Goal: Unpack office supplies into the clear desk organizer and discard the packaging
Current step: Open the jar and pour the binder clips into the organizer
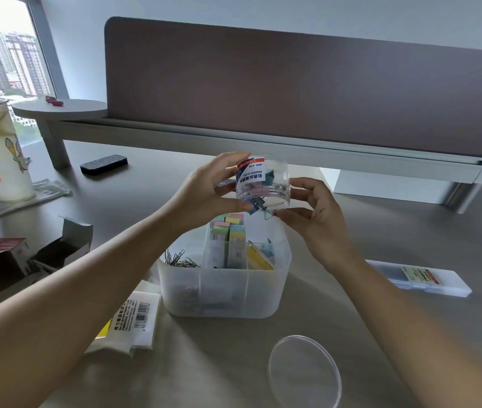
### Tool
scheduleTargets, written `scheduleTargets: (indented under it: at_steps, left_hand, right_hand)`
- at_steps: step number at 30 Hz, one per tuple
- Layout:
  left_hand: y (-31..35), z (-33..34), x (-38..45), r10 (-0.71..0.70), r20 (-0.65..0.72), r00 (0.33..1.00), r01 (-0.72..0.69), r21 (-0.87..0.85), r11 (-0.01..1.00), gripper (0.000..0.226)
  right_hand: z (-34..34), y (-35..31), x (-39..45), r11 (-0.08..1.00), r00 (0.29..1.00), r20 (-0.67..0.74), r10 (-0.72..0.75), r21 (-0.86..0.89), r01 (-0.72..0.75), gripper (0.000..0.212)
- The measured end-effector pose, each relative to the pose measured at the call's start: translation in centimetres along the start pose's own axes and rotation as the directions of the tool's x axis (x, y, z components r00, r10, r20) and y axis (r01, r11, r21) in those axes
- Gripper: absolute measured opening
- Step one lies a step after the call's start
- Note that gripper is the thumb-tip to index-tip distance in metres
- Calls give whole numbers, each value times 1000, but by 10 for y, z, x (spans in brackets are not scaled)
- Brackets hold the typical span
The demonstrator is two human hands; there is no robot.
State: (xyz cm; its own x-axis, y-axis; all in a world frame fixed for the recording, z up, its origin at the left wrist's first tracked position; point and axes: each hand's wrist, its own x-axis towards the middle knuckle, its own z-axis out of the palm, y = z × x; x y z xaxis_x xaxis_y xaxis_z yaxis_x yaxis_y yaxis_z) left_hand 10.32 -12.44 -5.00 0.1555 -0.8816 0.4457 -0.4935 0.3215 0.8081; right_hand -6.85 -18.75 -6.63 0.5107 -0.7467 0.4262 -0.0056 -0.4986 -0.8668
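Spill risk: binder clips [256, 205] are hanging out of the mouth of the upturned jar [262, 181]; in my judgement, if the tipping is too quick, some are going to bounce off the organizer [222, 285] rim and scatter over the desk [381, 231].
Aim: jar mouth is sitting directly above the organizer's rear compartments, but not touching it; a drift sideways could be sending clips outside the walls.
Jam: clips look tangled at the opening, so a hard shake could be freeing them all at once.
Left hand [204, 189]: fingers and thumb are curling round the jar's labelled side, holding it firmly.
Right hand [316, 213]: fingertips are pinching the jar's lower edge from the opposite side, palm half open.
Jar: clear plastic, round, blue-and-white label reading upside down, a few pastel clips remaining inside.
Organizer: frosted box below the grip, already carrying paper clips [181, 259] and pastel boxes [229, 231].
Lid [304, 372]: lying flat on the desk, well below and nearer than the grip.
Packaging: opened carton [27, 254] and wrapper [133, 319] are waiting left of the grip, not yet discarded.
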Motion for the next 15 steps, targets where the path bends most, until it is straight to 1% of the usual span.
scheduleTargets:
  at_steps: [3, 5, 7, 10, 13, 15]
  left_hand:
    - [1, 0, -2, 8, 22, 1000, -7, -14, 1000, 60]
    - [0, 0, -3, 23, -3, 1000, -23, -5, 1000, 60]
    - [-1, 0, -2, 28, -16, 999, -27, 15, 1000, 60]
    - [-2, 1, -1, 2, 16, 1000, -4, 86, 996, 62]
    - [-1, 1, -2, 31, -26, 999, -28, 87, 996, 63]
    - [1, 1, -2, 36, -26, 999, -34, 87, 996, 63]
  right_hand:
    - [1, 0, -2, 1000, 1000, 3, -18, -21, 18, 36]
    - [1, -1, -3, 1000, 1000, -4, -31, -7, 31, 38]
    - [1, -1, -2, 999, 999, 1, -41, 6, 41, 39]
    - [1, -1, -1, 1000, 1000, 24, -7, -28, 8, 40]
    - [1, -1, -1, 999, 1000, 3, -21, -29, 21, 41]
    - [1, -1, -1, 999, 999, -6, -34, -31, 34, 40]
